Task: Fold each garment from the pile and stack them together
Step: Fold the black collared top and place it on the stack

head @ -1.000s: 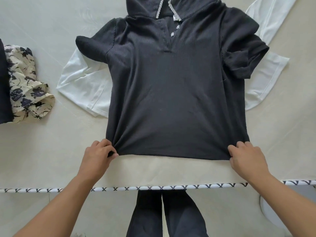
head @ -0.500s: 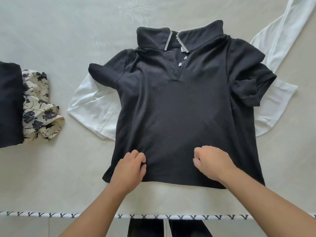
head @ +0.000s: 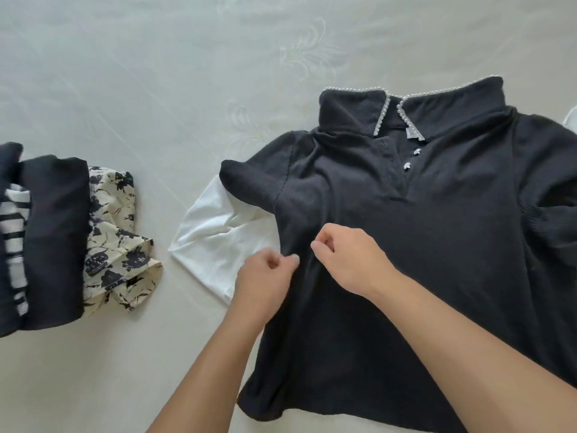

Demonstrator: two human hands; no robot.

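A black ribbed short-sleeved polo shirt with a pearl-trimmed collar (head: 421, 245) lies face up on the pale embossed bedspread (head: 187, 73), its right sleeve and lower right corner cut off by the frame edge. Its left side seam runs just beside a white textured garment (head: 218, 245) that pokes out from underneath; one more sliver of white shows at the far right edge. Both hands sit over the shirt near that left seam, close together but apart. The left hand (head: 265, 276) has its fingers curled, thumb meeting forefinger at the seam; whether cloth is pinched there cannot be told. The right hand (head: 346, 260) is likewise curled over the chest area, and whether it holds any fabric cannot be told either. At the left lies one stack of folded clothes: a cream floral-print garment (head: 115, 245), a plain black garment (head: 53, 239) and a black-and-white striped garment (head: 15, 242). A wide strip of bare bedspread separates stack and shirt, and open cover stretches beyond the collar.
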